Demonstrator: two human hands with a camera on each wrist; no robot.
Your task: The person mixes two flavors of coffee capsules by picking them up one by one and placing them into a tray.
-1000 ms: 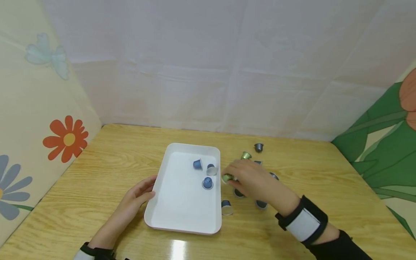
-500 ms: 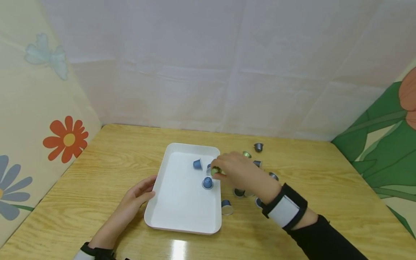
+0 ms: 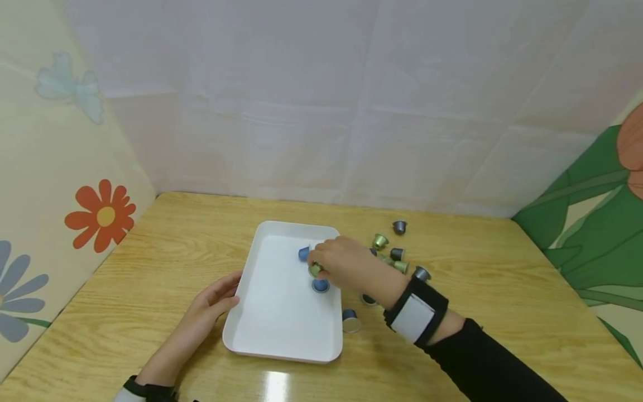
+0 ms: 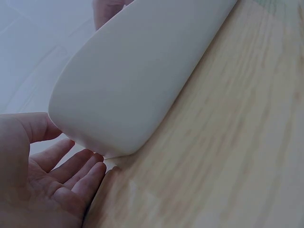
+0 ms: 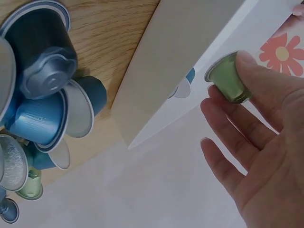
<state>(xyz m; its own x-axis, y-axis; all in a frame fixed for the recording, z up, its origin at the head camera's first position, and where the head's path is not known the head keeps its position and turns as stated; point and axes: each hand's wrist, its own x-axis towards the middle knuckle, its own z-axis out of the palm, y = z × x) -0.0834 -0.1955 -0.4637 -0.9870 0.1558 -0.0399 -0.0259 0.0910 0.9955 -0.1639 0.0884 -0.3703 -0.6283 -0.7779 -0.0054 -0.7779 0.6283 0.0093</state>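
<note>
My right hand (image 3: 351,268) holds a green coffee capsule (image 5: 229,78) between thumb and fingers, over the right part of the white tray (image 3: 281,329). Inside the tray, a blue capsule (image 3: 303,254) lies on its side and another blue capsule (image 3: 320,286) stands rim down; the hand covers the area between them. My left hand (image 3: 208,304) rests against the tray's left side. In the left wrist view its thumb touches the tray wall, with loosely extended fingers (image 4: 88,171) at the lower edge.
Right of the tray, several loose capsules lie on the wooden table (image 3: 482,279): a green capsule (image 3: 380,241), a grey capsule (image 3: 399,227) farther back, and a dark blue capsule (image 3: 350,321) close to the tray's right edge. A white cloth (image 3: 301,111) hangs behind the table.
My right hand has carried the green capsule leftward from beside the tray to above it, uncovering more capsules on the table. My left hand and the tray have stayed put.
</note>
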